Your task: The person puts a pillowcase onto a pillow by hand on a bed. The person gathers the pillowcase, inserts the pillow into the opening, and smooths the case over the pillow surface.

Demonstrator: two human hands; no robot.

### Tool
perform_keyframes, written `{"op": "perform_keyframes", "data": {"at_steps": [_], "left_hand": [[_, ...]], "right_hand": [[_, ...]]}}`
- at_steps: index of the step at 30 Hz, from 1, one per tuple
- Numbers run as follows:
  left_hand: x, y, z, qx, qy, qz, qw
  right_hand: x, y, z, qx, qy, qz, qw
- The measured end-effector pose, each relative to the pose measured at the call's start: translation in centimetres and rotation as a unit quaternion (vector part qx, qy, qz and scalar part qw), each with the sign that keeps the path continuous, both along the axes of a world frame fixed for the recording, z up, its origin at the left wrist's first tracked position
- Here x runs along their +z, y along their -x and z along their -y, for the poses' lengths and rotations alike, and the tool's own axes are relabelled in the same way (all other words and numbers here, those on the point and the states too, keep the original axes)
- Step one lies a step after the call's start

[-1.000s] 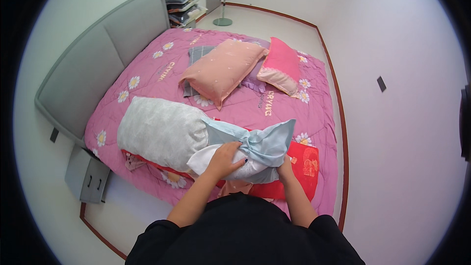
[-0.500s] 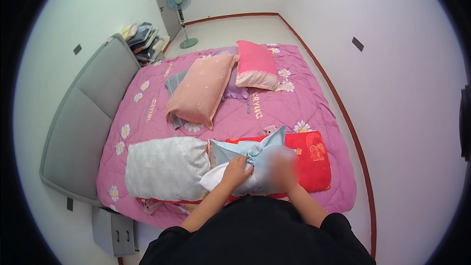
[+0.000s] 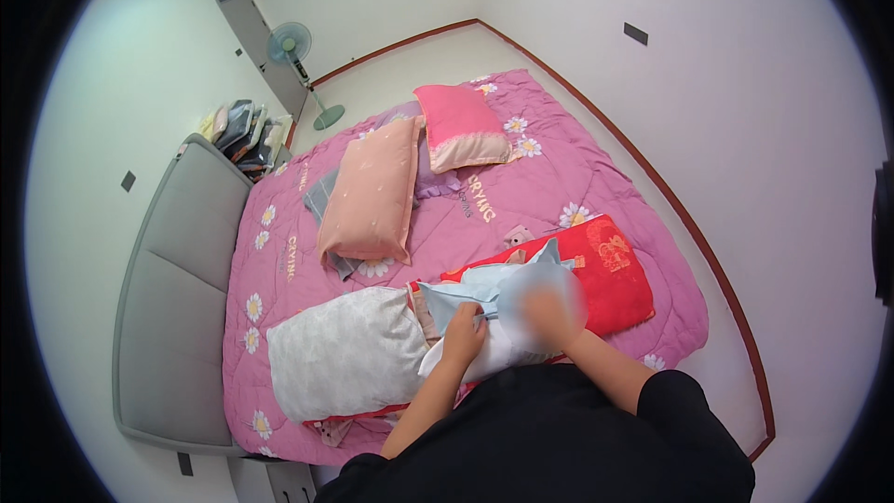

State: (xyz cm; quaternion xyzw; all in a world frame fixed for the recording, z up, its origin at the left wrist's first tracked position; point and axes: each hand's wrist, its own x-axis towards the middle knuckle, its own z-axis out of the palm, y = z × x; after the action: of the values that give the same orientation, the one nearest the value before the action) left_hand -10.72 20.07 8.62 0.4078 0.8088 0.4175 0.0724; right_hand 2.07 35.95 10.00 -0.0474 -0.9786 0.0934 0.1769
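Observation:
A light blue and white cloth (image 3: 453, 295) lies bunched at the near side of the bed, perhaps a pillowcase. My left hand (image 3: 463, 335) pinches its light blue edge between thumb and fingers. Over the cloth's right part is my right hand (image 3: 554, 317), whose fingers are hidden in a blur. To the left rests a plump pale grey pillow (image 3: 345, 354), with red fabric showing under its near edge. A red patterned pillow or folded cloth (image 3: 619, 284) lies flat on the right, partly beneath the blue cloth.
The bed has a pink flowered quilt (image 3: 447, 242) and a grey headboard (image 3: 182, 298) at left. Farther back lie a peach pillow (image 3: 372, 191), a bright pink pillow (image 3: 461, 121) and a grey cloth (image 3: 321, 196). A standing fan (image 3: 291, 40) and stacked bagged items (image 3: 247, 135) are beyond.
The whole view has tilted and shifted, so the bed appears turned. Both hands stay at the light blue cloth, which now lies flatter and less gathered between them.

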Motion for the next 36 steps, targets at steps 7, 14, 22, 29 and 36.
{"op": "perform_keyframes", "data": {"at_steps": [7,14,22,29,36], "left_hand": [[0.3,0.0,0.2,-0.034,0.072,-0.082,0.993],[-0.6,0.5,-1.0,-0.079,0.025,-0.15,0.985],[-2.1,0.9,-0.3,-0.075,-0.006,-0.105,0.992],[-4.0,1.1,0.6,0.022,-0.003,-0.027,0.999],[-2.3,0.9,1.3,0.013,0.016,-0.005,1.0]], "right_hand": [[-0.1,0.1,-0.2,0.003,0.021,-0.014,1.0],[-0.4,0.5,-0.6,0.018,0.038,-0.04,0.998],[1.0,1.5,0.2,0.036,0.04,0.016,0.998],[2.0,2.4,2.2,0.129,0.042,0.041,0.99],[-1.9,4.6,1.9,0.026,-0.038,-0.026,0.999]]}}
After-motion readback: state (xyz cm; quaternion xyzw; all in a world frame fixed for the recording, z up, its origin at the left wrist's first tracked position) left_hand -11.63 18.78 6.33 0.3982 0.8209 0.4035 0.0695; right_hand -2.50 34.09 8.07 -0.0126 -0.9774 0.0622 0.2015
